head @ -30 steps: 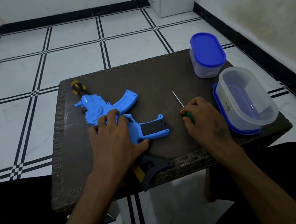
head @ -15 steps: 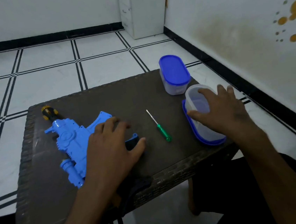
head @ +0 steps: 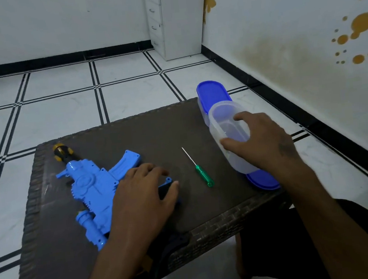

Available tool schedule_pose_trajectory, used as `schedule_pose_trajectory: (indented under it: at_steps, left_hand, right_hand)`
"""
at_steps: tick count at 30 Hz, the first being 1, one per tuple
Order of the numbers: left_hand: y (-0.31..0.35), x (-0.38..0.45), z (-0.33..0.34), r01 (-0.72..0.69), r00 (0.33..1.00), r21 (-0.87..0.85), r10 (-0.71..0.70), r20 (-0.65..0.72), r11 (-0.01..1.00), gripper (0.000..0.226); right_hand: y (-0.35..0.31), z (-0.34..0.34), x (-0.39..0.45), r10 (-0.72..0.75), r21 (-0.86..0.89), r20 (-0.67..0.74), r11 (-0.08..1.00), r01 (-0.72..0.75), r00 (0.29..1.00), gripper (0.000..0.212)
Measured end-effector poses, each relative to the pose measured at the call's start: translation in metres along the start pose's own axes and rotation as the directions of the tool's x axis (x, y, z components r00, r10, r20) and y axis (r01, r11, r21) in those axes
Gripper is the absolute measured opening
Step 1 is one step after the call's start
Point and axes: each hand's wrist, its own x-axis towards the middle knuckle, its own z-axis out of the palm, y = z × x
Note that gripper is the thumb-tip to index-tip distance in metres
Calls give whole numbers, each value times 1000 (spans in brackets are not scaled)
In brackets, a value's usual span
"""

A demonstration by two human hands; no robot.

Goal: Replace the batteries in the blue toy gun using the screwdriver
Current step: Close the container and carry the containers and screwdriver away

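Note:
The blue toy gun (head: 92, 187) lies flat on the dark wicker table (head: 155, 131), its yellow-black muzzle pointing to the far left corner. My left hand (head: 139, 200) rests flat on the gun's rear part and hides the battery cover area. A small green-handled screwdriver (head: 201, 176) lies free on the table between my hands. My right hand (head: 263, 144) grips the open clear container (head: 223, 117) at the table's right edge, thumb on its near wall and fingers over the rim.
The clear container stands on its blue lid (head: 265, 183). Behind it is a closed container with a blue lid (head: 212, 91). A black part (head: 173, 245) hangs over the table's front edge. A white drawer cabinet (head: 172, 20) stands in the corner; a wall runs along the right.
My right hand let go of the screwdriver, moved right and took hold of the clear container. The left hand stayed on the gun. The view swung to the right.

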Motion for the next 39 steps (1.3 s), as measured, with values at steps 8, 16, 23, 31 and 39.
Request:
schedule_pose_trajectory:
  at_steps: [8,16,23,31,39]
  left_hand:
    - [-9,-7,-4,6,1000,2,-6,-7,1000,29]
    - [-4,-5,-4,25,1000,-92,-24,9,995,28]
    - [25,19,2,35,999,-321,-23,40,946,35]
    - [41,50,14,80,992,-430,-30,123,899,33]
    - [47,70,30,312,937,-567,-147,317,763,15]
  right_hand:
    - [-19,53,4,-41,-3,73,999,42,996,76]
    - [2,38,9,13,51,25,999,-14,1000,62]
    - [50,8,23,284,-194,214,950,-245,935,93]
    - [76,12,30,305,-207,272,945,-254,913,89]
    - [83,20,35,322,-149,297,945,-289,899,88]
